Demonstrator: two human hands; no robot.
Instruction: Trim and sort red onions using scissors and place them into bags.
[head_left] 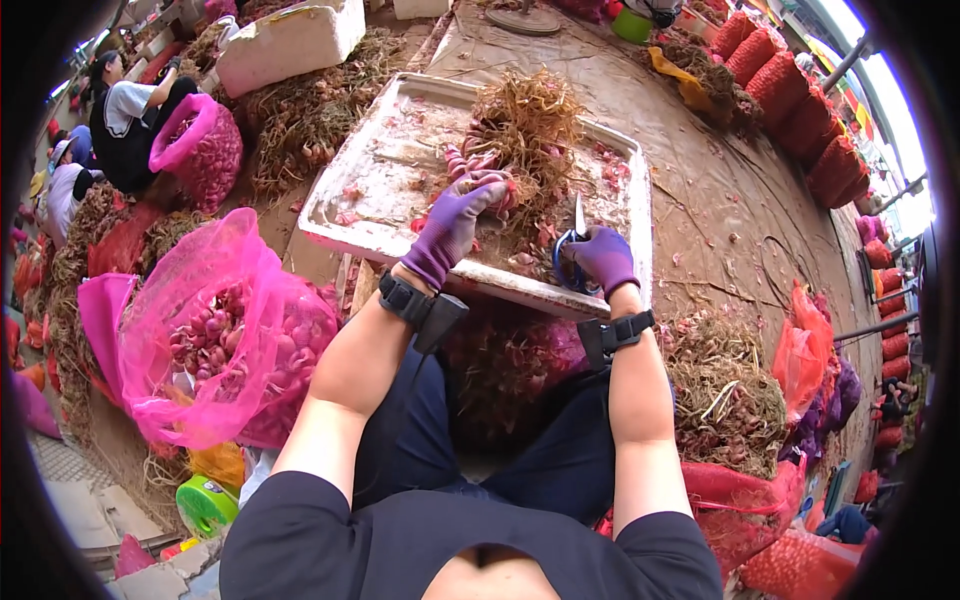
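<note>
My left hand (458, 215), in a purple glove, grips a bunch of reddish shallots (478, 165) whose dry roots and stalks (525, 120) fan out above it. My right hand (602, 258), also gloved in purple, holds blue-handled scissors (577, 245) with the blades pointing up. Both hands are over a white foam tray (370, 190) littered with pink skins and cut stalks. The two hands are a short way apart.
A pink mesh sack (215, 330) of trimmed shallots stands at my left knee. Heaps of cut roots (725, 395) lie at my right. Other people (125, 115) sit at the far left by another pink sack (200, 145). Orange sacks (790, 90) line the far right.
</note>
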